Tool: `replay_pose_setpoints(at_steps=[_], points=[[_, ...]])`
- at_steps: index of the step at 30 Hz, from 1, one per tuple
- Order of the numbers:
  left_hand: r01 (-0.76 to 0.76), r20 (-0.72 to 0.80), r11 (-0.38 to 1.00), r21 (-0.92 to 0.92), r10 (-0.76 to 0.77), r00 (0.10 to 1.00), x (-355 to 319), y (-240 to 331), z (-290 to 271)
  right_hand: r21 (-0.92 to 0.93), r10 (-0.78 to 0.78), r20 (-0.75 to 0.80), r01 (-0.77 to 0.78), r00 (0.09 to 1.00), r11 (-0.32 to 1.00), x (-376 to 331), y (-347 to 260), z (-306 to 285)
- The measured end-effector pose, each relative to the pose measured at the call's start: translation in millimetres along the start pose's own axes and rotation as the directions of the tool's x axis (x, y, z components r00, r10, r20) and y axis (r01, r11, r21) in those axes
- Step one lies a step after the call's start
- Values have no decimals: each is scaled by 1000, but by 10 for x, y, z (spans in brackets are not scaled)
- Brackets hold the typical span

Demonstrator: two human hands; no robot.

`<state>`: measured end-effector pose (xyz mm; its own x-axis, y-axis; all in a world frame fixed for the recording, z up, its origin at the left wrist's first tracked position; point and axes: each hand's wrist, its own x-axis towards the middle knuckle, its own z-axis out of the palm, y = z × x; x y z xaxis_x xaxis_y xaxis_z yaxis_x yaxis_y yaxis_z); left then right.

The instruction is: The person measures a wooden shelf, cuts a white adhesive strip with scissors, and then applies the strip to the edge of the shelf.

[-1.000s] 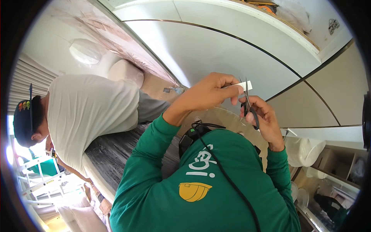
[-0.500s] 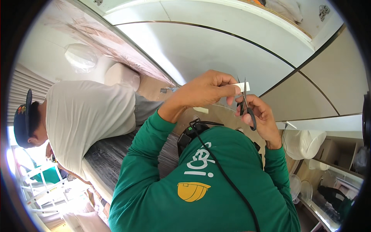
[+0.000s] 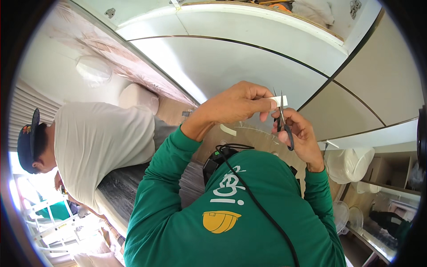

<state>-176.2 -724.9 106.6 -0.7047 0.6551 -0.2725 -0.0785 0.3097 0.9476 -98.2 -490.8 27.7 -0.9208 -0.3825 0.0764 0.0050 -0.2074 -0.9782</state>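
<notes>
My left hand [image 3: 242, 104] pinches a small white strip [image 3: 279, 101] between thumb and fingers, its free end sticking out to the right. My right hand [image 3: 299, 131] has its fingers in the handles of black-handled scissors [image 3: 289, 135]. The scissor blades point away from me and are slightly parted, crossing the strip just beyond my left fingertips. Both hands are close together in front of the pale cabinet panels [image 3: 231, 66]. A part of the strip is hidden under my left thumb.
To the left, a co-worker in a light shirt and dark cap [image 3: 106, 147] bends over a plastic-wrapped surface [image 3: 122, 189]. A white ladder [image 3: 53, 222] stands beyond. A pale offcut [image 3: 228, 130] lies on the floor. Wrapped white furniture [image 3: 351, 164] and a fan [image 3: 341, 217] are at the right.
My view has shifted slightly, so the cabinets and floor appear displaced. Both hands keep nearly the same pose around the strip and scissors.
</notes>
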Motion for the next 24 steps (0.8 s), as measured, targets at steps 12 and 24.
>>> replay_pose_setpoints(at_steps=[12,24], points=[[-19,46,1000,-10,19,999,111,-24,-28,-39,-19,-111,14,994,999,-127,40,64],[-54,62,998,10,53,997,150,19,-20,-160,-114,-172,86,978,983,-178,65,44]])
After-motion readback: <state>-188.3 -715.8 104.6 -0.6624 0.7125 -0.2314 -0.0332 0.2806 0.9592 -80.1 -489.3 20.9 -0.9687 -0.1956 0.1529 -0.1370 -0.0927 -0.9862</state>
